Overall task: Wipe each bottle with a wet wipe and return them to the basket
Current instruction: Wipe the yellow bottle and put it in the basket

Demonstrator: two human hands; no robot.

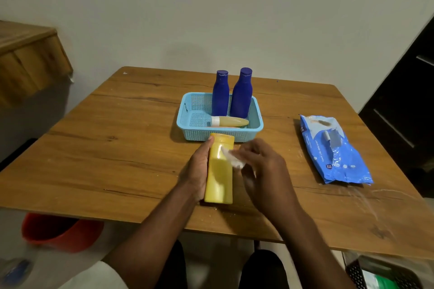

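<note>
My left hand (199, 169) grips a tall yellow bottle (219, 176) from its left side, just in front of the basket. My right hand (260, 166) holds a crumpled white wet wipe (232, 158) against the bottle's upper right side. The light blue plastic basket (187, 122) sits on the wooden table (117, 136). Two dark blue bottles (220, 94) (242, 94) stand upright at its back. A small pale yellow bottle with a white cap (231, 121) lies on its side at the basket's front, with something orange showing beneath it.
A blue pack of wet wipes (333, 150) lies on the table to the right. A red bucket (61, 232) stands on the floor under the table's left edge. A dark crate (380, 272) sits at lower right, a wooden cabinet (28, 58) at left.
</note>
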